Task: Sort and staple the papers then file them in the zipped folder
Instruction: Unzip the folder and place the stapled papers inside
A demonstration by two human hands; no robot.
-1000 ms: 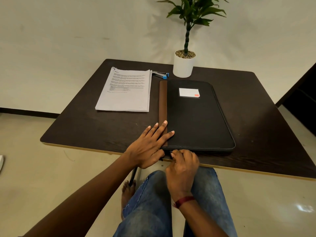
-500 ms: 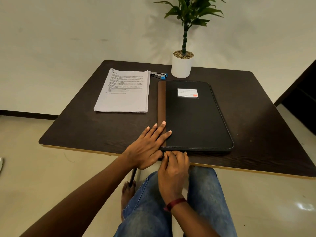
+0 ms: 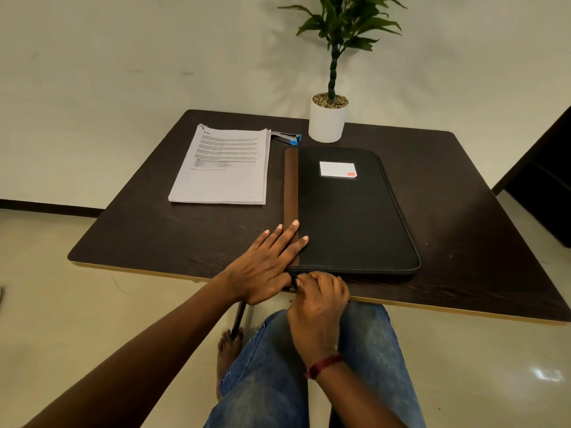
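A black zipped folder (image 3: 349, 211) with a brown spine strip and a white label lies closed on the dark table (image 3: 482, 230). My left hand (image 3: 265, 267) presses flat on its near left corner, fingers straight. My right hand (image 3: 318, 301) is curled at the folder's near edge by that corner and pinches the zip pull there. A stack of printed papers (image 3: 222, 168) lies to the left of the folder. A blue and metal stapler (image 3: 285, 138) sits behind the papers' far right corner.
A white pot with a green plant (image 3: 327, 122) stands at the table's far edge behind the folder. My knees in blue jeans are under the near table edge. The floor is pale, with a dark doorway to the right.
My right hand slid left along the folder's near edge to the corner beside my left hand. My left hand stayed pressed on the folder.
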